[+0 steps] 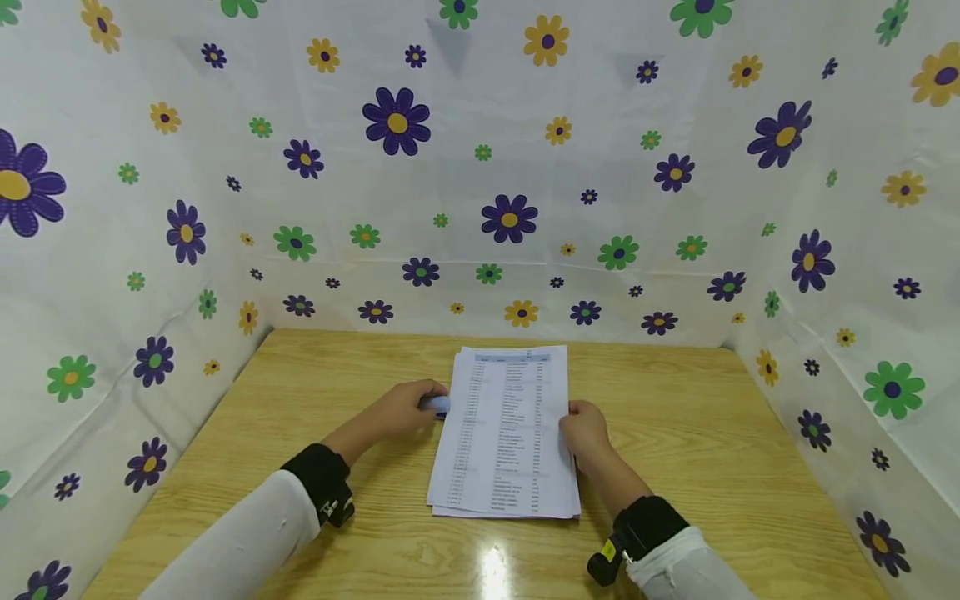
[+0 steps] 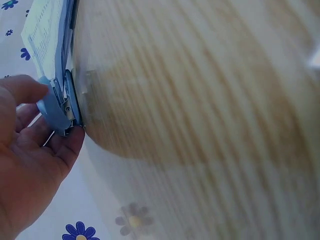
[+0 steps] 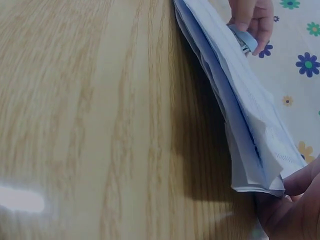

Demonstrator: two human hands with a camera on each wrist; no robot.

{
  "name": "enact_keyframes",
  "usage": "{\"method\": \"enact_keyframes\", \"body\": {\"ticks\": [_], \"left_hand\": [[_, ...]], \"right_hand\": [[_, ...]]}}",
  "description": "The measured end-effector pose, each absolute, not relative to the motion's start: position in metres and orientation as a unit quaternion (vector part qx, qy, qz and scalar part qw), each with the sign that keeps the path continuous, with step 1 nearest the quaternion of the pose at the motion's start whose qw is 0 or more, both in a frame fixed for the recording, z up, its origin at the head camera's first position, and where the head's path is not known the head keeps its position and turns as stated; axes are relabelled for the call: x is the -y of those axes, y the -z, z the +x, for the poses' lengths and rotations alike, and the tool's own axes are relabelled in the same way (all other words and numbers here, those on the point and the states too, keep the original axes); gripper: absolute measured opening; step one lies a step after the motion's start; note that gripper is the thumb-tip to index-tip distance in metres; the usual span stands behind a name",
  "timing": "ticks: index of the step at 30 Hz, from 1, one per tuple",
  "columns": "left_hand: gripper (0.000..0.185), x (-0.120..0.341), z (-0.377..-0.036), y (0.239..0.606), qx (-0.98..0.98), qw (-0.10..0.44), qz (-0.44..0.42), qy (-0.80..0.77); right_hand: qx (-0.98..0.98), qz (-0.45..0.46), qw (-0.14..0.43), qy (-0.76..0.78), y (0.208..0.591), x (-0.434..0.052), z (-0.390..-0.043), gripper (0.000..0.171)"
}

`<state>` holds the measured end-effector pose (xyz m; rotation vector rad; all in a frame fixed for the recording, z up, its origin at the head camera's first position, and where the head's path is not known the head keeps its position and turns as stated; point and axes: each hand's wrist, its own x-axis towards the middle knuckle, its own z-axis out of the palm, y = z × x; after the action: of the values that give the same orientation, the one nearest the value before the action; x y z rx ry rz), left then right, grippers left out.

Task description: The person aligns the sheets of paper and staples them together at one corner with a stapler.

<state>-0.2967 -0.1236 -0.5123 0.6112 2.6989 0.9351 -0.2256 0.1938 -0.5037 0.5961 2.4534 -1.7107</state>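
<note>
Blue clip (image 2: 59, 107) pinched by left hand (image 1: 408, 408) on papers (image 1: 506, 433); right hand (image 1: 585, 433) pinches opposite edge; keep sheets square, seat clip fully.

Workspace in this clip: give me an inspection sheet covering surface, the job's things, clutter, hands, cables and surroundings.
Surface: wooden table, glossy, with a light glare near the front edge.
Job's things: stack of printed sheets lying mid-table; a light blue stapler set at its left edge.
Clutter: nothing seen.
Hands: left hand grips the stapler against the left edge of the sheets; right hand pinches the right edge of the stack. Both wrists carry black strapped cameras.
Cables: nothing seen.
Surroundings: white cloth with purple, green and yellow flowers walls the table at the back and both sides.
</note>
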Motion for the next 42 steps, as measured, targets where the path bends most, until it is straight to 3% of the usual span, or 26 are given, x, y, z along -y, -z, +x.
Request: {"method": "enact_keyframes", "body": {"ticks": [6,26,42], "left_hand": [[0.032,0.123,-0.298,0.511,-0.918,0.100,0.234,-0.304],[0.031,0.118,-0.298,0.508,-0.935,0.068,0.213,-0.274],[0.030,0.125,-0.298,0.513,-0.926,0.085,0.225,-0.292]], "right_hand": [[-0.802,0.190,0.041,0.565,0.506,-0.189,-0.228,0.047],[-0.809,0.147,0.100,0.561,0.505,-0.201,-0.222,0.042],[-0.834,0.142,0.046,0.532,0.514,-0.195,-0.223,0.043]]}}
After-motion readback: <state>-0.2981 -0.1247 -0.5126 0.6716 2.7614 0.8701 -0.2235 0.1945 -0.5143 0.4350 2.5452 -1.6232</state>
